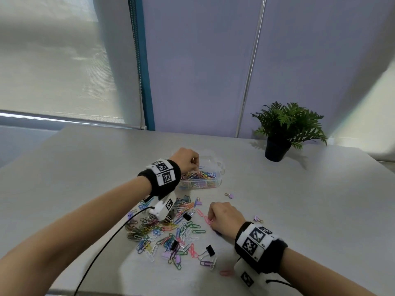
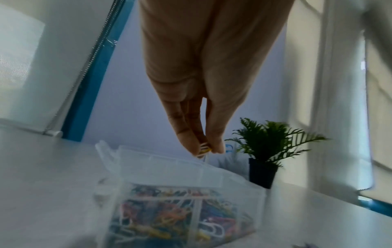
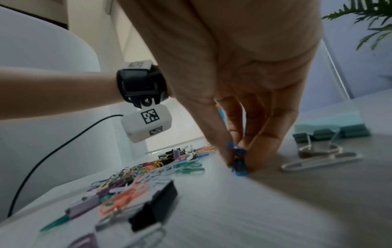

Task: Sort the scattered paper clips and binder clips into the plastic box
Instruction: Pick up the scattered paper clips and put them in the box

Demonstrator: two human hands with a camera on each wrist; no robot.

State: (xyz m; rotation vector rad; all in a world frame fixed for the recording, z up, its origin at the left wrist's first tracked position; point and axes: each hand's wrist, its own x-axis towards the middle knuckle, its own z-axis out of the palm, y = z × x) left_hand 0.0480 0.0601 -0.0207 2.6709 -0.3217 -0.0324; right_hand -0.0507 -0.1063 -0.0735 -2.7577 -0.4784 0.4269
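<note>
Two hands work near the plastic box (image 1: 210, 182). Left hand (image 1: 185, 160) pinches paper clips (image 2: 204, 148) above it; right hand (image 1: 224, 217), nearer the camera than the box, pinches blue clips (image 3: 239, 159) on the table (image 1: 299, 210)

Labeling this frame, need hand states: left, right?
Left hand: closed, pinching paper clips over the plastic box.
Right hand: closed, pinching blue paper clips on the table.

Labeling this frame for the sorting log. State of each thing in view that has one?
plastic box: lid open, compartments partly filled with paper clips.
left hand: over the box, fingers pinching a few paper clips.
right hand: down at the table, fingers pinching a blue clip.
loose clips: scattered on the table, unsorted.
black binder clip: lying on the table, untouched.
potted plant: upright.
</note>
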